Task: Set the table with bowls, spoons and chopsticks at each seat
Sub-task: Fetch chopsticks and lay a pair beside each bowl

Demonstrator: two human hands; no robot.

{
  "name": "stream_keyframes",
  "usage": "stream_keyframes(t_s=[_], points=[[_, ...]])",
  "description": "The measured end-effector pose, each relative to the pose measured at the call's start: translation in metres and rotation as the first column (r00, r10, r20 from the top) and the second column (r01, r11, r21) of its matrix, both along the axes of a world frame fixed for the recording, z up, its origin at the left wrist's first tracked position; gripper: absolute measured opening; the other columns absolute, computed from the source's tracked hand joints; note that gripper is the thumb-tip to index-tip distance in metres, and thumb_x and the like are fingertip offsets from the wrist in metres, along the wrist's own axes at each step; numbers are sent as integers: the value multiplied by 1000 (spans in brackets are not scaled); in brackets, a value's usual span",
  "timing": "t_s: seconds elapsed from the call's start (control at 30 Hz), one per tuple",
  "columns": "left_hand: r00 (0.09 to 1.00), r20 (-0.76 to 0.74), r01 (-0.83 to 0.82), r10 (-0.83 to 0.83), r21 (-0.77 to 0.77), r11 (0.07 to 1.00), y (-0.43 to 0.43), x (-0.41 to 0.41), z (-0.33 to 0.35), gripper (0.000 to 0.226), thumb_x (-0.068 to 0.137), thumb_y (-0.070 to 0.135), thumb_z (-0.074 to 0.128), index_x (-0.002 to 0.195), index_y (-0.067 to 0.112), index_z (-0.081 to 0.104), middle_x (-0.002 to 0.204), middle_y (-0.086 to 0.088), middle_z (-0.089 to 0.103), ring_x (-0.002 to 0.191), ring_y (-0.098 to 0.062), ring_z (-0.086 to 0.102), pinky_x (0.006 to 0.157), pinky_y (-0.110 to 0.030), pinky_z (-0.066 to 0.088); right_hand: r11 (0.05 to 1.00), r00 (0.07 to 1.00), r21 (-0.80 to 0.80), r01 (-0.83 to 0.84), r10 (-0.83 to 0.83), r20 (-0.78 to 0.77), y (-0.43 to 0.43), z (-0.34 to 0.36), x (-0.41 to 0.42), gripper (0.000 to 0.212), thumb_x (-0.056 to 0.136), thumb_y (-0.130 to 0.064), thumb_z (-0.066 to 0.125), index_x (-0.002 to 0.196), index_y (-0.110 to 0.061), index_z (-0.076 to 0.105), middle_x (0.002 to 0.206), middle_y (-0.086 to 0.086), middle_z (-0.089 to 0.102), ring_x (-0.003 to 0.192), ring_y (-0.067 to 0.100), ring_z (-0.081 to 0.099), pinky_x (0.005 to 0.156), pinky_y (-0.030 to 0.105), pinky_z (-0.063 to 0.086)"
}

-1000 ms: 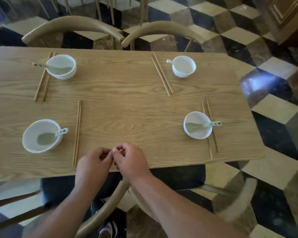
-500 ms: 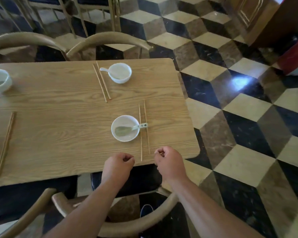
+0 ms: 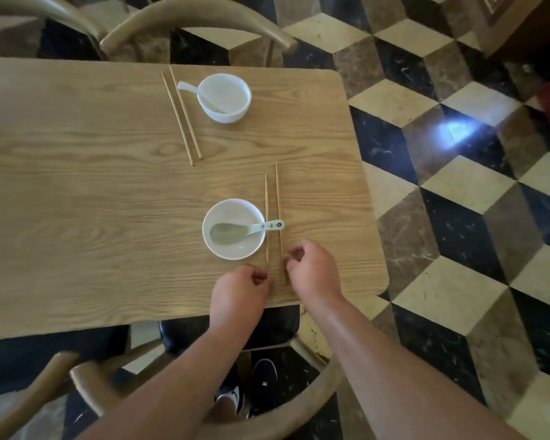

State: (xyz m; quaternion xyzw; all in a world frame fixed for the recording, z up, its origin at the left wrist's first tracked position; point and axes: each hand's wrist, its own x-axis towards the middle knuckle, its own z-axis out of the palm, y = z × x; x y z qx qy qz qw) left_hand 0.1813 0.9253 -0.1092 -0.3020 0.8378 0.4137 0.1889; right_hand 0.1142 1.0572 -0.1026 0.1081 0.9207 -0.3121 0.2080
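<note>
A white bowl (image 3: 235,249) with a pale green spoon (image 3: 229,233) in it sits near the table's front right corner. The spoon's handle rests across a pair of wooden chopsticks (image 3: 277,198) lying just right of the bowl. My left hand (image 3: 238,293) has its fingers curled and pinches the near end of the left stick. My right hand (image 3: 313,271) is curled the same way on the near end of the right stick. At the far seat stand a second white bowl (image 3: 232,114) with a white spoon (image 3: 188,87) and another chopstick pair (image 3: 181,112).
The wooden table (image 3: 92,201) ends at a rounded corner just right of my hands. Curved wooden chair backs stand at the far side (image 3: 197,14) and at the near seat below my arms (image 3: 86,389). Checkered tile floor (image 3: 458,217) lies to the right.
My view has swung right to the right-hand seats. My hands parted, moved right along the front edge and now close on the near ends of the chopsticks beside the near bowl.
</note>
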Motion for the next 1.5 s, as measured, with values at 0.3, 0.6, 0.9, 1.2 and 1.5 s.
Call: stream_keyframes(t_s=[0.3,0.6,0.9,1.2,1.5], points=[[1000,1,-32,32,48,998,-5,-6,-5,11,93,33,73,94,30,83,80,15,77,81,-8,72,75,-33,59,996,989,36,-79,74,125,-23,-5,7,9,90,-19,69,97,-17,75,87,0,75,82,24,73,69,33,58],[995,52,-91,89,40,995,-3,-11,0,12,97,29,72,102,29,83,83,18,73,77,1,63,60,-17,42,978,939,-206,-9,79,334,-8,-8,-11,12,81,-10,65,82,-20,72,78,11,80,71,30,81,74,52,68],[989,63,-134,131,41,990,2,-9,-1,11,97,32,72,93,31,82,81,14,77,80,-9,71,76,-32,60,960,931,-280,17,87,355,-2,-9,-13,22,89,2,63,78,-17,70,81,18,80,65,28,79,72,49,68],[990,64,-127,124,33,991,3,-7,-2,11,96,31,72,93,30,83,80,15,77,80,-8,70,73,-31,57,957,923,-288,41,73,377,-1,-8,-15,15,96,-4,66,85,-13,71,75,11,79,57,18,75,58,32,65],[989,61,-135,132,54,989,2,-7,1,6,95,33,76,94,30,81,84,16,76,83,-4,68,71,-28,51,946,916,-321,46,88,391,1,-8,-14,13,99,-3,64,90,-9,71,75,11,79,67,24,79,68,38,68]])
